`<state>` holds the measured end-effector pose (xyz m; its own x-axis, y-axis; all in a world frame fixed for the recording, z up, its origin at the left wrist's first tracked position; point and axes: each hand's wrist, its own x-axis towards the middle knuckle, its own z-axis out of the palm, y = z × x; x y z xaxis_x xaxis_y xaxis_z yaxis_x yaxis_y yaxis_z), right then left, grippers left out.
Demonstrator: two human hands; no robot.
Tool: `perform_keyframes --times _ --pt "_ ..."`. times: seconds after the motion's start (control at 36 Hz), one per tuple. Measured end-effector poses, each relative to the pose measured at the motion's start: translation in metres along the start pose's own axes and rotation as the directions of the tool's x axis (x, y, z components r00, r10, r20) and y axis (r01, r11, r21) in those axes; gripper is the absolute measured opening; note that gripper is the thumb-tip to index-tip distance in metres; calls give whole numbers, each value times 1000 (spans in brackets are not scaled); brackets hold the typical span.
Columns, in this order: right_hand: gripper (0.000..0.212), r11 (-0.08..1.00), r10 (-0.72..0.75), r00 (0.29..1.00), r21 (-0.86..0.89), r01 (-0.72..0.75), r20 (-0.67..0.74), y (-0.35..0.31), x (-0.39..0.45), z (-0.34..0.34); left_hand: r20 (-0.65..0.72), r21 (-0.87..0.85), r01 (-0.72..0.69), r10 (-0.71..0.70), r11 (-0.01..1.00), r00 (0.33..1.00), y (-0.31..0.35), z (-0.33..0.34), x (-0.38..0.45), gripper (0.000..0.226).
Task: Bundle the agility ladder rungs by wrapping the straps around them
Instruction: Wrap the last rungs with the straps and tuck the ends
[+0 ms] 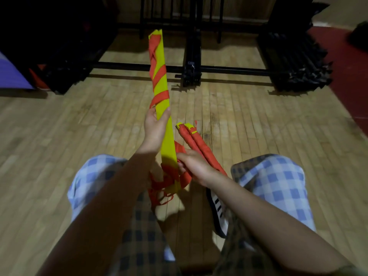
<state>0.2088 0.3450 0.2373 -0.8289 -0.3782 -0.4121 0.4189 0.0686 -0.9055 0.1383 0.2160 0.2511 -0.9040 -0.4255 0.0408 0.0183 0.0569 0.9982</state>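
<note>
Stack of yellow ladder rungs [160,76]: flat and long, held above the wooden floor [79,136] in front of the seated person. Long axis runs near end to far end, almost straight away from the camera, the far end tipped up and slightly left toward the black metal rack [192,64].

Orange strap [159,75]: wound in slanting turns round the far half of the rungs; loose loops hang tangled below the near end, between the knees.

Left hand [154,126]: grips the rungs about mid-length, thumb and fingers curled round the edges.

Right hand [194,163]: at the near end of the rungs, fingers bent and seemingly pinching the strap there; the fingertips are partly hidden, so the exact hold is uncertain.

Second bundle [194,144]: fully wrapped in orange, lying on the floor just right of the rungs, pointing away and leftward.

Checked shorts [278,184] cover both knees.
</note>
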Motion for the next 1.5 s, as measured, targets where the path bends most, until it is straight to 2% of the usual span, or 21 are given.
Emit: perform_keyframes --times 0.06,0.17,0.19,0.25,0.28,0.33,0.39,0.44,0.5,0.58,0.64,0.75,0.83,0.89,0.97,1.06,1.22,1.28,1.36,1.44,1.5 --pt "24 999 -12 1000 -31 12 5 -1 -4 0 24 48 -32 31 998 999 0 -4 1 15" --pt "25 1000 -26 1000 14 26 1 -1 -6 2 6 109 -13 13 994 1000 -3 -10 8 23" --pt "26 998 -29 1000 62 29 2 -2 -6 1 11 47 24 -25 999 1000 -2 -12 7 27" --pt "23 992 -69 998 109 68 1 -2 -6 0 47 -203 122 -115 972 992 -2 -14 5 28" --pt "21 992 -100 995 71 101 -8 -2 -7 -2 73 -319 160 -144 934 987 0 -15 3 27" --pt "23 985 -164 986 -58 162 -34 -4 -10 -5 88 -421 190 -169 887 982 5 -17 2 27" --pt "25 953 -226 974 -211 217 -22 -5 -12 -8 76 -414 184 -167 891 983 7 -20 4 22" --pt "15 894 -249 968 -378 240 26 -3 -12 -8 44 -363 170 -165 916 985 6 -23 7 21" --pt "26 872 -169 983 -455 183 72 4 -9 -9 -6 -263 155 -162 952 987 6 -25 10 16" --pt "36 910 -11 991 -410 66 136 10 -9 -14 -64 -159 144 -156 977 986 6 -27 11 15" --pt "36 921 22 989 -388 37 147 12 -9 -16 -52 -200 173 -187 964 981 6 -27 9 22" --pt "13 925 39 994 -380 5 107 20 -9 -11 -11 -304 213 -227 928 974 2 -26 6 32" --pt "18 937 58 996 -348 -32 66 31 -8 -5 13 -416 255 -275 873 961 3 -28 6 34" --pt "16 959 75 992 -282 -43 103 34 -8 -2 18 -448 278 -303 849 953 4 -30 6 35" --pt "31 970 133 976 -224 -92 171 34 -8 -1 35 -447 286 -304 848 952 6 -33 6 37" --pt "27 963 112 975 -262 -59 190 36 -9 0 63 -454 286 -290 844 955 11 -34 5 39" --pt "10 997 -3 984 -70 16 180 37 -7 2 95 -573 273 -268 773 959 23 -39 5 39" --pt "21 999 -5 986 35 -1 167 33 -3 7 79 -648 251 -264 719 961 27 -44 7 39" --pt "45 986 12 968 158 -53 249 27 0 11 56 -722 223 -266 655 962 29 -51 10 38" --pt "43 965 53 947 229 -131 317 25 1 13 49 -729 215 -264 650 963 31 -54 12 38" --pt "30 956 59 936 250 -154 347 30 2 15 53 -712 215 -255 668 966 33 -55 13 38"
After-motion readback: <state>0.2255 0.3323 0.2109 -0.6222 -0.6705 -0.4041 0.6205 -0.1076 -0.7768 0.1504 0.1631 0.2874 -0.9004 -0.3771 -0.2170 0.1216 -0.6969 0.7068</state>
